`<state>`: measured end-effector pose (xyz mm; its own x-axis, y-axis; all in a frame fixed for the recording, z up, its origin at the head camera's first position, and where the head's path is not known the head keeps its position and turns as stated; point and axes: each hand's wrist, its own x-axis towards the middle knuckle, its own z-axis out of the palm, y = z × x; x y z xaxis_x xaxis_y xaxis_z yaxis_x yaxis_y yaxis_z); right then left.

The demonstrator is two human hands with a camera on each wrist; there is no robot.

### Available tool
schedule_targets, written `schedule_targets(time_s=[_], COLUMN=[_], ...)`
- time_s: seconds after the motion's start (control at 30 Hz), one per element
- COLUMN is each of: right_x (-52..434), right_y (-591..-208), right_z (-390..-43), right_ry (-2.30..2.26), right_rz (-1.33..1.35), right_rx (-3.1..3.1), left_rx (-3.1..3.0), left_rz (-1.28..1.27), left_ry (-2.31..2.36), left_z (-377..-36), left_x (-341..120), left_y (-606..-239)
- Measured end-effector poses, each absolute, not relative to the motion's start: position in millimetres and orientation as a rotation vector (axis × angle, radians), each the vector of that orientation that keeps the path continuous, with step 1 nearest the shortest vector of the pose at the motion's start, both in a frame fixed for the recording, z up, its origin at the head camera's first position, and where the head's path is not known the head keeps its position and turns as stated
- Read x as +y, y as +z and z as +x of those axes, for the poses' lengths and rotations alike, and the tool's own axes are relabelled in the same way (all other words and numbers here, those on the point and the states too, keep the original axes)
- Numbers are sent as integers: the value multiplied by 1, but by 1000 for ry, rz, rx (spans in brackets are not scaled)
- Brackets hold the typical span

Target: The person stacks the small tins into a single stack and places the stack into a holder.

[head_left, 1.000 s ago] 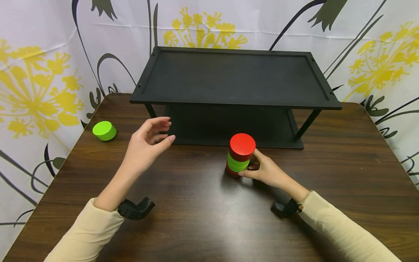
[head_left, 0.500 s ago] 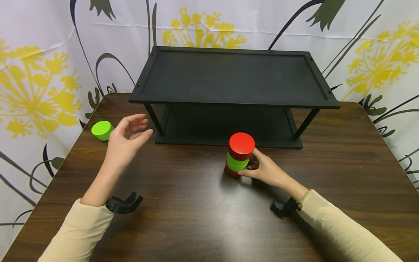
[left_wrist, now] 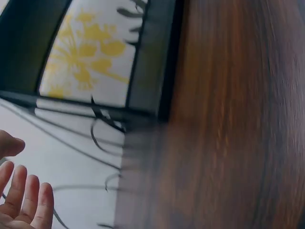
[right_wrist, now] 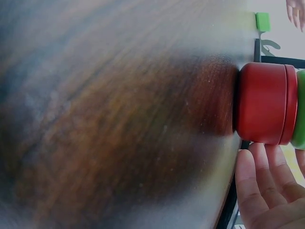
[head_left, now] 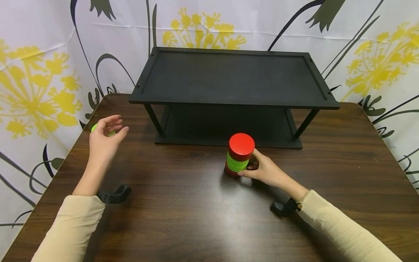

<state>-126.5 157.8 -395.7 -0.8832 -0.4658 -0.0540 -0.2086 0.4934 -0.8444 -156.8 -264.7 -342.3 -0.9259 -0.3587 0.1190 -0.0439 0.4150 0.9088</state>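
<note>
Hovering left grip (head_left: 103,142), fingers loosely spread, nothing held; puck (right_wrist: 263,22) just beyond, toward 12 o'clock.
Puck: 1, green, on the desk (head_left: 183,203), mostly hidden in the head view, long axis unclear; left grip nearer. Stack (head_left: 241,144): 1, upright, banded red-green-red, pinched by the right grip (head_left: 268,171); puck lies between 9 and 10 o'clock from it. Shelf (head_left: 229,78): 1, black, two-tiered. Grips: 2.
</note>
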Motion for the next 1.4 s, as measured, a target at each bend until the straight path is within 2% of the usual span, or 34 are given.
schedule_targets(time_s=[0.3, 0.53, 1.4], right_x=[157, 157, 159], right_y=[-396, -396, -396], right_z=[-126, -126, -127], right_ry=[-1346, -1340, -1356], right_rz=[-562, -563, -568], right_rx=[2460, 2465, 2452], left_rx=[-2384, -2389, -2427], left_rz=[552, 607, 864], left_ry=[-1462, -1449, -1294], left_z=[-167, -172, -179], left_x=[-296, -312, -340], left_y=[-356, -363, -375])
